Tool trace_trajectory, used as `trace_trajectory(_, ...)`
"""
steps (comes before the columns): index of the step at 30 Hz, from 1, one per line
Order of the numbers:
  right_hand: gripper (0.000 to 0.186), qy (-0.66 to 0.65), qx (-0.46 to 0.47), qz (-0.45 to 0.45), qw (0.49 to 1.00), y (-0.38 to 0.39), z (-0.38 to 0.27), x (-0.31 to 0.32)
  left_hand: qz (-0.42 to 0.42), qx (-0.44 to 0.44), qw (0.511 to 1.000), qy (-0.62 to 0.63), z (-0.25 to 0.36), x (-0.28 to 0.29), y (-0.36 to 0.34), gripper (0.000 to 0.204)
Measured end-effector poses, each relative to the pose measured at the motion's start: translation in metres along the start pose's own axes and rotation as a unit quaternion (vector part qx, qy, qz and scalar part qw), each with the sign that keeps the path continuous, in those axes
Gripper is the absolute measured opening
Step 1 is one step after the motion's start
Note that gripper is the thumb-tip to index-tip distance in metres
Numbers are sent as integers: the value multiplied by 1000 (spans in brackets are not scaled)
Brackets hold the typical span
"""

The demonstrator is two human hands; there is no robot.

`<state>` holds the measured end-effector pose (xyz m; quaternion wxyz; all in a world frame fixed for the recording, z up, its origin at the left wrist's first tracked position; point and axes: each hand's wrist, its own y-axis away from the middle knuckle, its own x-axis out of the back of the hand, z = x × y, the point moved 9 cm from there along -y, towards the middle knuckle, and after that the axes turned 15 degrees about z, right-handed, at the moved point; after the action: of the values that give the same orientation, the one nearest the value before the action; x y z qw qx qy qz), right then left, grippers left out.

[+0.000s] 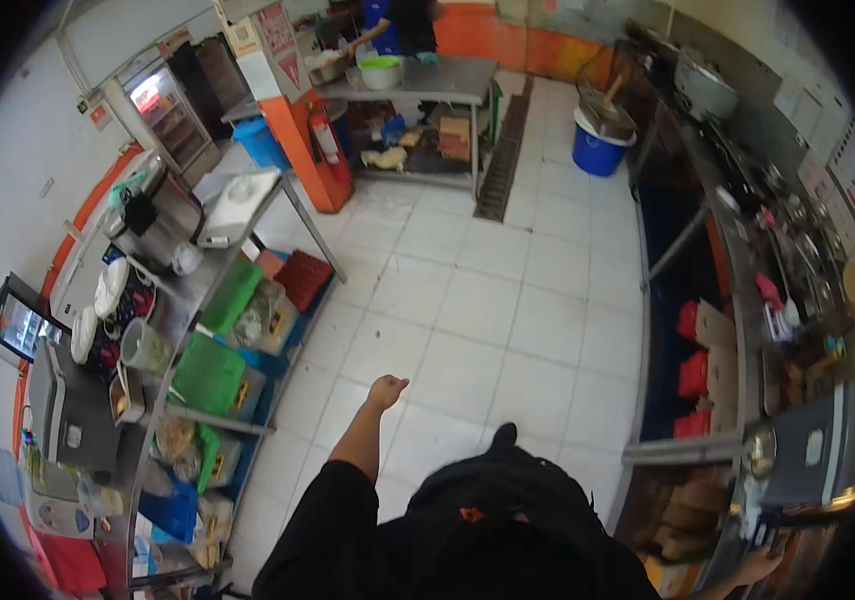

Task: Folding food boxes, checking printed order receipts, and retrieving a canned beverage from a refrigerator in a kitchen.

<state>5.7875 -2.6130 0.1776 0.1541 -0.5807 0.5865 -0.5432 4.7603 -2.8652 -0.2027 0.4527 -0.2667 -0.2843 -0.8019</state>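
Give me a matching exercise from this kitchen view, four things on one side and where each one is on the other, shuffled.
Things:
1. left hand
2. right hand
3. fire extinguisher
4. blue bucket

Places:
A. on the floor by the right counter, far end
B. by the orange pillar
C. empty, over the white tiled floor
D. at the right counter's near end, bottom edge of view

Pairs: 1-C, 2-D, 3-B, 4-A

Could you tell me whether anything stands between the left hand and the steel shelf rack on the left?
Nothing visible does: the left hand hangs empty over bare white floor tiles, apart from the rack.
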Motion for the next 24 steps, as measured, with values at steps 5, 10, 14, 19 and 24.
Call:
trace_trajectory(5, 32, -177, 47, -9, 983, 73, -282, -168, 127, -72, 987, -64, 0, 89, -107, 48)
trace_trajectory(10, 19, -548, 91, -152, 818, 277, -673, -305, 126, -83, 944, 293, 175, 227, -153, 37)
trace_trajectory(14, 30, -641, 343, -331, 602, 583, -1027, -170, 181, -287, 828, 446, 352, 379, -138, 38)
trace_trajectory(19, 43, -617, 473, -579, 245, 807, -1190, 160, 314, -397, 794, 337, 431, 464, -195, 33)
trace_trajectory(24, 39, -556, 554, -597, 166, 903, -1256, 176, 389, -427, 776, 254, 439, 514, -294, 29)
